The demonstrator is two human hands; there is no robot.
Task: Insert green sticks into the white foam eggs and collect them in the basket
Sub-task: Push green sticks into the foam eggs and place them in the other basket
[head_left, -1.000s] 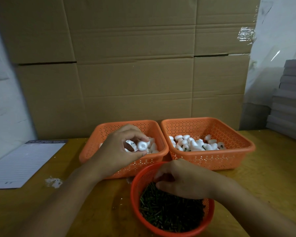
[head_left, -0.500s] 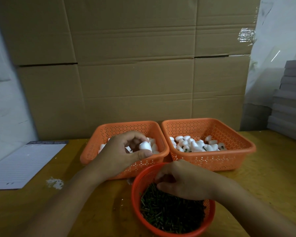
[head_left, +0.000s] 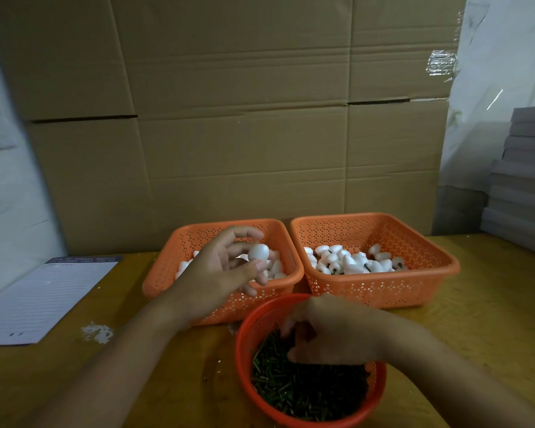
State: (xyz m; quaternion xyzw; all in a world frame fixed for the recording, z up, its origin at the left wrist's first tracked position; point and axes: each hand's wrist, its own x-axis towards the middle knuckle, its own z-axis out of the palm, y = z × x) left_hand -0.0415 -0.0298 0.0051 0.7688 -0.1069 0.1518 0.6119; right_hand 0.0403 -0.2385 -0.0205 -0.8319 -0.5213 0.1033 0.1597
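Cardboard boxes (head_left: pixel 229 118) wall off the yellow worktop (head_left: pixel 491 319). At far left lies a lined notepad (head_left: pixel 44 301), its header print too blurred to read. The left hand (head_left: pixel 226 267) pinches one smooth white foam egg (head_left: pixel 259 252) over the left basket (head_left: pixel 173 273). Nearer, the right hand (head_left: pixel 331 332) curls into green sticks (head_left: pixel 306 393) in the round basket (head_left: pixel 244 335); whether its grip holds any I cannot tell. Stuck eggs (head_left: pixel 349 262) fill the right basket (head_left: pixel 383 288).

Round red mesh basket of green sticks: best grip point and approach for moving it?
Judging by shape, pinch the round red mesh basket at its bare left rim, coming from the left. The right hand covers the far side, and the green sticks fill the inside.
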